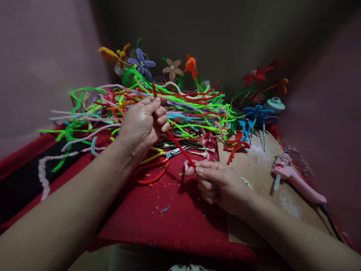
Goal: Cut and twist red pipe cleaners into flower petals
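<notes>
A red pipe cleaner (181, 148) runs slantwise between my two hands above the red cloth. My left hand (145, 122) pinches it near its upper end, and a short tip sticks up past the thumb. Lower and to the right, my right hand (216, 182) grips the other end between thumb and forefinger. Just below my left hand lie scissors (152, 171) with red and yellow handles, their blades pointing right. Behind my left hand spreads a large pile of pipe cleaners (194, 109) in green, red, blue, white and other colours.
Pipe-cleaner flowers (172, 69) stand along the back. On the right, a pink hot glue gun (299, 180) rests on a brown board (262, 222), its cord trailing off. Red and blue twisted pieces (238, 145) lie at the board's far edge. Small scraps (163, 209) dot the red cloth (158, 229).
</notes>
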Available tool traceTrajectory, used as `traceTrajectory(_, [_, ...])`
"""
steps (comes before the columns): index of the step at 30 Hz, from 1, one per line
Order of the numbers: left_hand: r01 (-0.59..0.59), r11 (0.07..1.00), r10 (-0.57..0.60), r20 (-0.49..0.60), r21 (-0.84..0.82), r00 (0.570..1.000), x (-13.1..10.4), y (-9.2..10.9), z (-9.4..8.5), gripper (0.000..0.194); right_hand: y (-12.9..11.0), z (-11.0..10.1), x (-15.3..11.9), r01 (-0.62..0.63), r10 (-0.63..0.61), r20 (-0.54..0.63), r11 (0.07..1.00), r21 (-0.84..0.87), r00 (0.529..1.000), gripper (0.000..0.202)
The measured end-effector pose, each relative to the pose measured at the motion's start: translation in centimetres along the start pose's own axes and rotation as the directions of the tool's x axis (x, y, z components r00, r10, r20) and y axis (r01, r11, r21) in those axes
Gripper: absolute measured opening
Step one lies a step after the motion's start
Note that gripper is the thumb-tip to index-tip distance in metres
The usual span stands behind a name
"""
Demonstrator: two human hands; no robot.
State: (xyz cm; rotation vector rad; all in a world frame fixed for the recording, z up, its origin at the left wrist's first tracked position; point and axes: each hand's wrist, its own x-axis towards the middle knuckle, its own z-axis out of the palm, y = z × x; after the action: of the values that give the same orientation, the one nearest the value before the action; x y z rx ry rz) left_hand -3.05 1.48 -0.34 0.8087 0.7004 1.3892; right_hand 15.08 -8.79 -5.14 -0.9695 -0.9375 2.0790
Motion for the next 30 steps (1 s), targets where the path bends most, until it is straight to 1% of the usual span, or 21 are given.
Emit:
traceTrajectory(4, [0.033,0.997,-0.035,-0.040,-0.064,0.999,-0.2,0.4,0.0,0.019,0.5,0.7,-0.3,0.118,-0.129,-0.109,0.987,-0.108,0.986,0.016])
traceTrajectory(7, [0.042,0.994,-0.048,-0.054,-0.104,0.997,-0.4,0.7,0.1,0.021,0.7,1.1,-0.3,0.155,-0.180,-0.143,0.973,-0.170,0.973,0.018])
traceTrajectory(10, [0.035,0.992,-0.040,-0.034,-0.124,0.999,-0.5,1.0,0.1,0.022,0.7,1.3,-0.3,0.153,-0.193,-0.183,0.965,-0.212,0.964,0.020])
traceTrajectory(14, [0.035,0.988,-0.036,-0.009,-0.153,0.999,-0.5,1.2,0.1,0.025,1.0,1.4,-0.2,0.164,-0.213,-0.200,0.958,-0.236,0.956,0.021])
traceTrajectory(17, [-0.003,0.977,0.016,0.062,-0.213,0.998,-0.6,0.9,0.3,0.024,1.2,1.1,-0.2,0.214,-0.281,-0.215,0.933,-0.289,0.935,0.024])
traceTrajectory(19, [0.017,0.982,0.010,0.139,-0.190,0.990,-0.9,0.3,0.5,0.020,1.0,0.7,-0.1,0.271,-0.378,-0.222,0.878,-0.394,0.899,0.027])
traceTrajectory(20, [0.051,0.989,-0.026,0.176,-0.140,0.984,-1.0,-0.1,0.6,0.020,0.8,0.6,-0.1,0.299,-0.433,-0.221,0.837,-0.458,0.874,0.028])
traceTrajectory(23, [0.129,0.984,-0.160,0.293,0.123,0.943,-1.6,-1.3,0.7,0.016,0.0,0.2,-0.2,0.342,-0.566,-0.191,0.697,-0.630,0.802,0.027])
traceTrajectory(25, [0.167,0.956,-0.238,0.307,0.240,0.922,-2.0,-1.9,0.7,0.017,-0.4,0.1,-0.3,0.351,-0.625,-0.157,0.609,-0.711,0.765,0.024])
traceTrajectory(27, [0.211,0.939,-0.288,0.286,0.271,0.914,-2.2,-2.1,0.7,0.018,-0.6,0.1,-0.4,0.361,-0.669,-0.114,0.527,-0.770,0.735,0.020])
traceTrajectory(30, [0.230,0.930,-0.309,0.273,0.287,0.911,-2.4,-2.1,0.7,0.017,-0.5,0.1,-0.3,0.355,-0.683,-0.060,0.450,-0.819,0.728,0.021])
